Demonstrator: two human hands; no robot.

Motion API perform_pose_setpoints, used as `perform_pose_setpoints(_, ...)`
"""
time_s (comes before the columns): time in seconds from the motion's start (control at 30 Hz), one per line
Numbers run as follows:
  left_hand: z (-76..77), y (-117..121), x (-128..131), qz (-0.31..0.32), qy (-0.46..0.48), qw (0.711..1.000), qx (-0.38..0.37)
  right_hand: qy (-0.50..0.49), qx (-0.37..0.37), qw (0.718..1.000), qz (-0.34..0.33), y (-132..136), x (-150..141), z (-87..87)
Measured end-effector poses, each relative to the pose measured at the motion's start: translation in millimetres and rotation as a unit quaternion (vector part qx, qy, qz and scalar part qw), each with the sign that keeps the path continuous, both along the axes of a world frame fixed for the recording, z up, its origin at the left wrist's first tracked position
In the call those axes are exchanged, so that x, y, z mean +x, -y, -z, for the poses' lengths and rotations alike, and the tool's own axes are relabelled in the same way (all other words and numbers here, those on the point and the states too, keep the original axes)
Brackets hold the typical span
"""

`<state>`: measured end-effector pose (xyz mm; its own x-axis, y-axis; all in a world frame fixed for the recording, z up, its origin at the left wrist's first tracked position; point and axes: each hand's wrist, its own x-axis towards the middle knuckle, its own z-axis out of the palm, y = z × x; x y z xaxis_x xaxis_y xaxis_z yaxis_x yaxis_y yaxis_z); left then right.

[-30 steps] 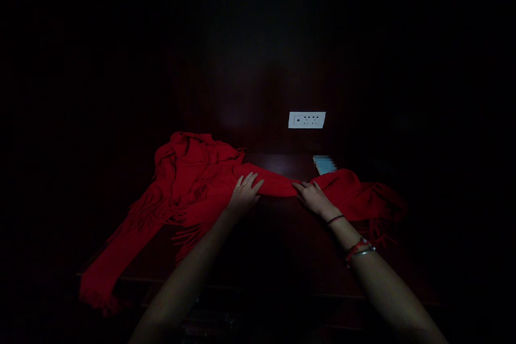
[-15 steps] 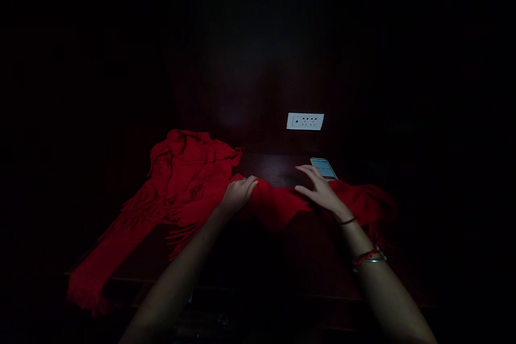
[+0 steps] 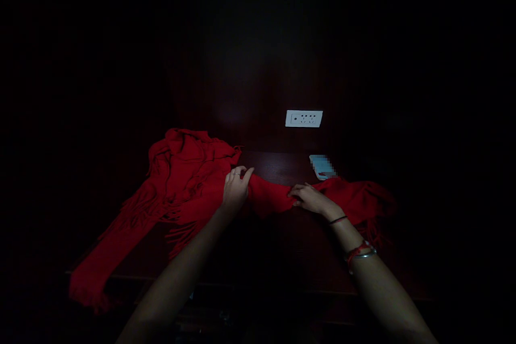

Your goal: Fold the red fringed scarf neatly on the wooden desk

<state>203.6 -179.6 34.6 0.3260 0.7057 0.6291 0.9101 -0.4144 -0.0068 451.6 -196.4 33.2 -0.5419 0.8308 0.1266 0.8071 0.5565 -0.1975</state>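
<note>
A long red fringed scarf (image 3: 181, 183) lies bunched across a dark wooden table (image 3: 278, 164). One fringed end hangs off the front left edge, and the other end lies crumpled at the right. My left hand (image 3: 235, 189) is closed on the scarf's middle section. My right hand (image 3: 310, 198) rests on the same section a little to the right, fingers curled into the cloth. A band of scarf is stretched between the two hands. The right wrist wears bracelets (image 3: 358, 250).
A phone (image 3: 322, 166) lies on the table behind my right hand. A white socket plate (image 3: 303, 118) sits on the dark wall above it. The room is very dark, and the table's front edge (image 3: 242, 277) is barely visible.
My left hand went from flat on the scarf to gripping it. My right hand lifted, then came back down onto the cloth, which has bunched between the hands.
</note>
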Motion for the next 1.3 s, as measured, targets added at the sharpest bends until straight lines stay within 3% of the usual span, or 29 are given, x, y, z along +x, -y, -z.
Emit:
perform_pose_setpoints(0.13,2.1,29,26,0.163,-0.034,0.984,-0.055,-0.135,0.084,0.987,0.038,-6,-5,0.0)
perform_pose_setpoints(0.17,4.3,33,31,0.174,-0.046,0.982,-0.066,-0.177,0.107,0.976,0.065,-5,-5,-3.4)
perform_pose_setpoints(0.27,10.8,32,39,0.11,-0.067,0.988,-0.082,-0.27,0.17,0.938,0.132,3,-4,-16.3)
perform_pose_setpoints(0.37,13.3,22,33,0.04,-0.052,0.995,-0.08,-0.299,0.218,0.914,0.166,12,-4,-25.9)
perform_pose_setpoints(0.5,3.4,18,24,0.042,-0.001,0.996,-0.075,-0.293,0.246,0.907,0.177,17,-3,-35.0)
perform_pose_setpoints(0.6,-25.1,19,22,0.106,0.057,0.99,-0.071,-0.273,0.266,0.908,0.175,14,3,-55.9)
perform_pose_setpoints(0.67,-55.5,16,21,0.142,0.076,0.985,-0.065,-0.259,0.29,0.904,0.177,13,10,-82.8)
perform_pose_setpoints(0.73,-89.3,10,18,0.178,0.012,0.98,-0.09,-0.262,0.33,0.887,0.19,14,17,-118.5)
perform_pose_setpoints(0.8,-118.2,3,15,0.14,-0.058,0.982,-0.113,-0.287,0.377,0.856,0.209,19,24,-157.0)
perform_pose_setpoints(0.87,-136.4,-6,10,0.063,-0.086,0.987,-0.117,-0.315,0.418,0.823,0.22,25,31,-191.0)
perform_pose_setpoints(0.97,-142.0,-15,4,-0.04,-0.073,0.988,-0.133,-0.326,0.447,0.797,0.242,30,47,-220.5)
perform_pose_setpoints(1.07,-132.5,-19,3,-0.074,0.013,0.991,-0.107,-0.252,0.416,0.811,0.325,25,64,-216.4)
perform_pose_setpoints(1.13,-124.7,-21,7,-0.054,0.104,0.992,-0.043,-0.153,0.328,0.858,0.364,16,68,-197.9)
perform_pose_setpoints(1.2,-118.5,-22,15,-0.007,0.184,0.983,0.007,-0.056,0.203,0.92,0.33,8,59,-172.8)
perform_pose_setpoints(1.27,-114.5,-21,26,0.049,0.229,0.972,0.02,-0.04,0.166,0.949,0.265,2,35,-146.6)
perform_pose_setpoints(1.3,-113.3,-19,32,0.075,0.241,0.967,0.014,-0.054,0.155,0.969,0.185,1,20,-134.4)
